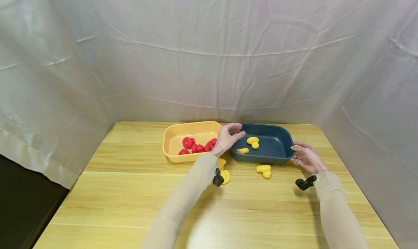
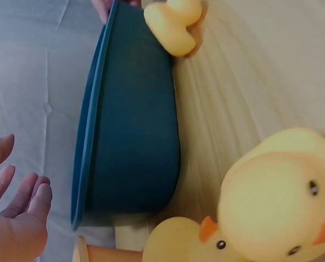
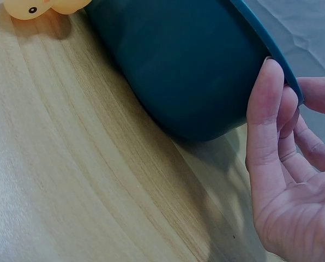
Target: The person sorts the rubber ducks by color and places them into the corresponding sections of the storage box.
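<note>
A dark blue plastic basin [image 1: 261, 159] stands toward the back right of the table, with two yellow rubber ducks [image 1: 253, 141] inside. My right hand [image 1: 308, 157] pinches the rim at its right end; in the right wrist view the thumb [image 3: 267, 93] lies against the outer wall below the rim. Over the basin's left end hovers my left hand [image 1: 226, 137], fingers loosely bent and holding nothing. The left wrist view shows that hand [image 2: 18, 218] apart from the basin wall [image 2: 132, 120]. One duck [image 1: 263, 170] lies in front of the basin.
Left of the blue basin sits an orange basin [image 1: 167, 153] with several red toys [image 1: 187, 142]. Near my left forearm lie two more ducks [image 2: 277, 202], partly covered in the head view. Pale cloth [image 1: 209, 60] hangs around the wooden table [image 1: 130, 198].
</note>
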Demonstrator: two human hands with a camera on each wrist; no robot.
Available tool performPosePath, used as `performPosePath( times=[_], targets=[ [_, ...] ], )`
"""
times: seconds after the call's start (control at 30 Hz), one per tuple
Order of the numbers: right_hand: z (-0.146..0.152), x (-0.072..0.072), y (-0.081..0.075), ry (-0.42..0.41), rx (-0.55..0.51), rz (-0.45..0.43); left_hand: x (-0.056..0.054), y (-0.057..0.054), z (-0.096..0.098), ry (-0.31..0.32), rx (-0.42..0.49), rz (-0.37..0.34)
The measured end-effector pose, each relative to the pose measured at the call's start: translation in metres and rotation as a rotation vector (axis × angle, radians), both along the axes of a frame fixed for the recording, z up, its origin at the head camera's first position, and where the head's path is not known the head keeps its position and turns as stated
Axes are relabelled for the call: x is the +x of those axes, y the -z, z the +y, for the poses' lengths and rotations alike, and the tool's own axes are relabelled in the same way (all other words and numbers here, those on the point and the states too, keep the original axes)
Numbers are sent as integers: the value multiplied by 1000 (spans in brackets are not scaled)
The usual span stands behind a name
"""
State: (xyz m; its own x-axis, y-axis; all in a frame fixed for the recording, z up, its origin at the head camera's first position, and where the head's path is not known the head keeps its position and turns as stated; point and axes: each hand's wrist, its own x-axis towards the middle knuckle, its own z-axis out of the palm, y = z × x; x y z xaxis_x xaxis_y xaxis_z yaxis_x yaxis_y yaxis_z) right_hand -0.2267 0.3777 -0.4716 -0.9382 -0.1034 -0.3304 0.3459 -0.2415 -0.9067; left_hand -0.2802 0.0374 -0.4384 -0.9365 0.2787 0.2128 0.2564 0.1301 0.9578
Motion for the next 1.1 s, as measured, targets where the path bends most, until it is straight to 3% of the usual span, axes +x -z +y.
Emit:
performPosePath(
  times=[0.2,0.47,0.63,0.93,1.1],
  targets=[
    [0,1,-1,1,-26,-3,20,-1,2,88,-18,-9],
    [1,2,-2,3,-28,-7,53,8,8,283,-46,5],
    [1,2,-1,2,-39,-8,69,19,8,365,-157,68],
    [2,3,-1,0,-32,-9,80,38,14,451,-420,156],
    [2,3,-1,-5,-34,0,78,43,21,498,-472,137]
  ],
)
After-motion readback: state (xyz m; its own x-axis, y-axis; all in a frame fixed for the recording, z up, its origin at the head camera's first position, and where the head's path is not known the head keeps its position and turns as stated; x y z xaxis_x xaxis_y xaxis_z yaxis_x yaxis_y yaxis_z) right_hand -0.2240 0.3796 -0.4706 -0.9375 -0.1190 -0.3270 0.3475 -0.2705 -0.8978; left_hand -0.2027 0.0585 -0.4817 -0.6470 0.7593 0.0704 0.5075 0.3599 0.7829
